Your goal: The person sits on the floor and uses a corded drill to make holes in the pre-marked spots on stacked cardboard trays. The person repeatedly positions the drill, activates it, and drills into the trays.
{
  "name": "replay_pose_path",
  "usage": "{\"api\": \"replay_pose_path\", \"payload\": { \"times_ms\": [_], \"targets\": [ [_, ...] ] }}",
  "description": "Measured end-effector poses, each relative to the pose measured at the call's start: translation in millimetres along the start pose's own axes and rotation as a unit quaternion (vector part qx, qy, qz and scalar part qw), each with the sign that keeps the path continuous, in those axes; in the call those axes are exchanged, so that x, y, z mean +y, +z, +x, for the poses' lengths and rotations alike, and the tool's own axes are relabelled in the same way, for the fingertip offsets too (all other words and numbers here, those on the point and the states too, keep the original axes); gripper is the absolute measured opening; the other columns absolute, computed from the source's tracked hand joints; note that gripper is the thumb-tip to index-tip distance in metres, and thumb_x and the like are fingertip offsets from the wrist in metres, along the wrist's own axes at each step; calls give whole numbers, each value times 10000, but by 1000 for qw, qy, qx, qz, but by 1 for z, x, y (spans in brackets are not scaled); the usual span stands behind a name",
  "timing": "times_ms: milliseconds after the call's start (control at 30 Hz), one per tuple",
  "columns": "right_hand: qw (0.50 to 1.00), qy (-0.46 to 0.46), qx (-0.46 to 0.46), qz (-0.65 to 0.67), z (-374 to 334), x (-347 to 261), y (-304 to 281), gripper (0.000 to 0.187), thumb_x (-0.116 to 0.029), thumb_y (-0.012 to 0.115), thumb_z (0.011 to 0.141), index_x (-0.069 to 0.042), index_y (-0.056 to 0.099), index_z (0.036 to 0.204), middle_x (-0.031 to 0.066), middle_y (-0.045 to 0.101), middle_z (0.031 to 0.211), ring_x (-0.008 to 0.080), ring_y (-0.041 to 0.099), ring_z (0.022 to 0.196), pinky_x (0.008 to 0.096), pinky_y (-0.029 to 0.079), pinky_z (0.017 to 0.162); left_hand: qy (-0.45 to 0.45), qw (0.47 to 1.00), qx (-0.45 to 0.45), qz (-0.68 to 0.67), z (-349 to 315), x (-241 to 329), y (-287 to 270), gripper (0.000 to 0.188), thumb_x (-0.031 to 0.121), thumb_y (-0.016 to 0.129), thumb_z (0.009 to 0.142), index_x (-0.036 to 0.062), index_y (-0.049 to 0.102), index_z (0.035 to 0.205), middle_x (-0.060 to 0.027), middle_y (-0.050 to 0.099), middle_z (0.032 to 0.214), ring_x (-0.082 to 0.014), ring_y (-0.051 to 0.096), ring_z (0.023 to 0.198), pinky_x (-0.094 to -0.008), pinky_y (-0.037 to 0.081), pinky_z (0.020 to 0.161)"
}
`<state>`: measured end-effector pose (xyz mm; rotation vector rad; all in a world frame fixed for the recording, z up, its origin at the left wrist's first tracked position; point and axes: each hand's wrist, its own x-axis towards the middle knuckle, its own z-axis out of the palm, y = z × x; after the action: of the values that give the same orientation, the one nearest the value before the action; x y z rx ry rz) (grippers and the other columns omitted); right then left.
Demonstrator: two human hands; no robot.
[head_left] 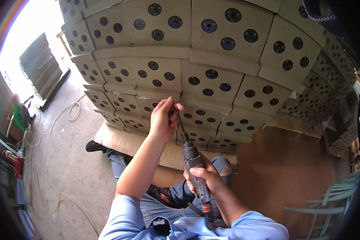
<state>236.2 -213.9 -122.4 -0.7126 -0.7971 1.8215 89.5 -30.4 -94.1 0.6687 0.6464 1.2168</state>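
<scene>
My right hand [207, 176] is wrapped round the body of a dark straight power screwdriver [194, 160], which has an orange-red fitting at its rear end. From its nose a long thin bit [180, 123] points up and away from me. At the tip of that bit my left hand [163, 119] is closed, thumb and fingers pinched together; whatever small thing they hold is hidden. Just beyond rises a stack of beige boards [212, 60], each with groups of round black fittings [211, 74] on its face. The bit's tip is in front of a lower row of the stack.
Cardboard [120, 138] lies under the stack's front edge, close to my bent legs and shoe [164, 196]. A pale hose [60, 124] winds over the concrete floor at left. Another board stack [42, 66] stands far left. Light green chairs [340, 192] are at lower right.
</scene>
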Motion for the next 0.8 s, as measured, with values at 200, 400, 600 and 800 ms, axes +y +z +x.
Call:
{"api": "replay_pose_path", "payload": {
  "times_ms": [200, 400, 600, 800],
  "targets": [
    [1000, -3, 2, 4, 0, 0, -4, 476, -192, 665, 889, -39, 404, 1256, 129, 605, 806, 184, 624, 523, 313, 528, 469, 4, 1000, -4, 9, 3, -4, 3, 147, 225, 522, 1071, 108, 525, 981, -72, 680, 818, -59, 377, 512, -205, 292, 440],
    [1000, -6, 2, -4, 1, 0, -6, 486, -196, 678, 877, -44, 412, 1255, 124, 604, 810, 181, 623, 522, 310, 528, 467, 8, 1000, 6, 20, 4, -4, 9, 151, 227, 539, 1066, 112, 522, 970, -66, 674, 800, -55, 348, 499, -203, 280, 436],
    [999, 2, -15, 28, 2, 0, -9, 500, -239, 680, 867, -40, 420, 1245, 140, 599, 819, 198, 621, 518, 318, 527, 463, -17, 995, -28, 92, 6, 6, 10, 186, 249, 554, 1065, 100, 530, 956, -47, 657, 773, -38, 324, 492, -196, 262, 433],
    [977, -2, -78, 197, 10, 13, -8, 473, -317, 648, 907, -48, 446, 1239, 146, 588, 879, 213, 633, 581, 332, 537, 497, -38, 992, -64, 100, 15, 13, 27, 209, 253, 541, 1071, 63, 561, 986, -52, 660, 801, -36, 305, 493, -195, 258, 443]
  ]
}}
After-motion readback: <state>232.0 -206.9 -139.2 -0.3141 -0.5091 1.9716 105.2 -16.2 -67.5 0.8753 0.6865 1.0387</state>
